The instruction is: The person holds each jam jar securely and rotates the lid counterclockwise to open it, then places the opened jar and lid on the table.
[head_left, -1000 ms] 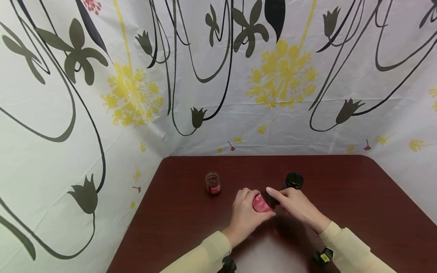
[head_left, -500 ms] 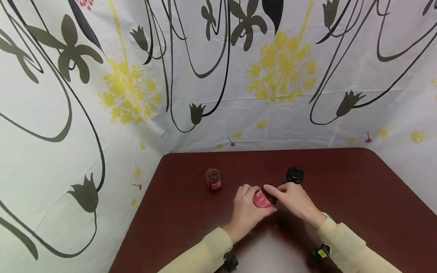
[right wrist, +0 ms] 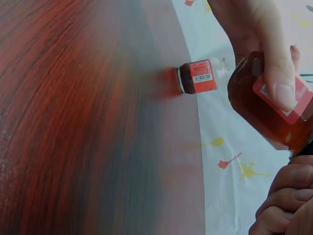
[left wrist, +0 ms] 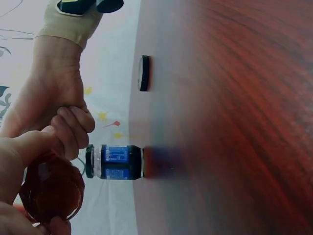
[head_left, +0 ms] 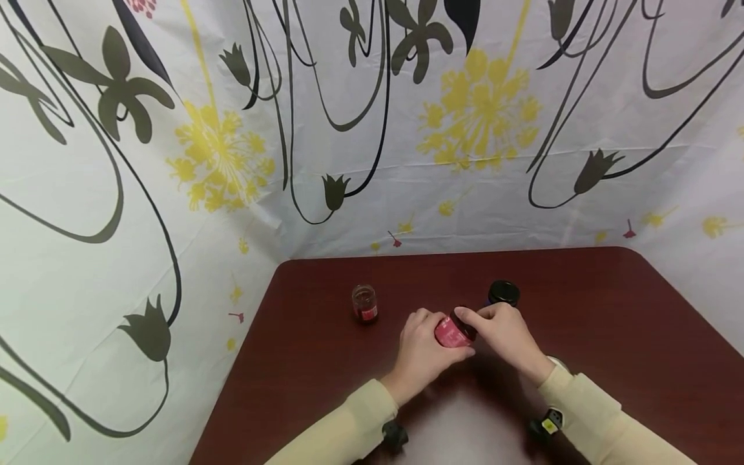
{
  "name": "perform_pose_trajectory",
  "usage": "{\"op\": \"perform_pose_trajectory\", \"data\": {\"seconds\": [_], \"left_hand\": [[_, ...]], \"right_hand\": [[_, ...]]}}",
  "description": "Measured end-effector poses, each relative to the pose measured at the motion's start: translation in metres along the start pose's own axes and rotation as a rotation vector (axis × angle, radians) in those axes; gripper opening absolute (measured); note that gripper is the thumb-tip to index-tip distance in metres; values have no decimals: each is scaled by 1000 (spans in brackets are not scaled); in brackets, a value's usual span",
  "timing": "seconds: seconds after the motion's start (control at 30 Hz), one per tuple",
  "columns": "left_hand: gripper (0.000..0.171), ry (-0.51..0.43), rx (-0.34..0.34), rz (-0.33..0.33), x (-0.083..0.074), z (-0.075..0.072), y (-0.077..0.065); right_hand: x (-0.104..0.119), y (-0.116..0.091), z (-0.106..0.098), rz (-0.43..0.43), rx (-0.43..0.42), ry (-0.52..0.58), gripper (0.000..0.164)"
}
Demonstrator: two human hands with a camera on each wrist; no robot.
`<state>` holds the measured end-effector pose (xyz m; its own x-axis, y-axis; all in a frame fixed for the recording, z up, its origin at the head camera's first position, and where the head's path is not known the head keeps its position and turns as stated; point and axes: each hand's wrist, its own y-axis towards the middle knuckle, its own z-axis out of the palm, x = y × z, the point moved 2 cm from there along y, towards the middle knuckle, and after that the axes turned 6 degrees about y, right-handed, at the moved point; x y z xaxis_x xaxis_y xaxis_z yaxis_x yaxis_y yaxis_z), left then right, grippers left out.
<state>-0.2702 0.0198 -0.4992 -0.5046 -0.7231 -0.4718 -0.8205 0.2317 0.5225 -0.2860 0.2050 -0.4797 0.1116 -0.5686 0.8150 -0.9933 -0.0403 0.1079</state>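
My left hand [head_left: 420, 352] grips a glass jar of dark amber contents with a pink-red label [head_left: 449, 334], tilted and held above the table. Its dark lid [head_left: 471, 331] points to the right and is pinched by my right hand [head_left: 511, 336], thumb on top. In the right wrist view, the left thumb presses on the label of the jar [right wrist: 247, 107], and the curled right fingers [right wrist: 288, 188] are round the lid end. Whether the lid is loose on the jar cannot be seen.
A lidless jar with a red label [head_left: 365, 303] stands at the back left. Behind my right hand stands a black-lidded jar [head_left: 503, 294] with a blue label [left wrist: 117, 154]. A loose lid [left wrist: 144, 73] lies flat near my right wrist. Patterned cloth [head_left: 372, 148] hangs behind the table [head_left: 314, 381].
The head view tilts down a little. Both hands keep their hold on the jar and lid, with only a slight shift of the right hand. The standing jars have not moved.
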Motion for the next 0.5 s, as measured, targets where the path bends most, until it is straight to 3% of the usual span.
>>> {"op": "perform_pose_trajectory", "data": {"seconds": [0.5], "left_hand": [[52,24,-143,263,-1,-8,2]], "right_hand": [[-3,-2,3,-168,82,174,47]]}}
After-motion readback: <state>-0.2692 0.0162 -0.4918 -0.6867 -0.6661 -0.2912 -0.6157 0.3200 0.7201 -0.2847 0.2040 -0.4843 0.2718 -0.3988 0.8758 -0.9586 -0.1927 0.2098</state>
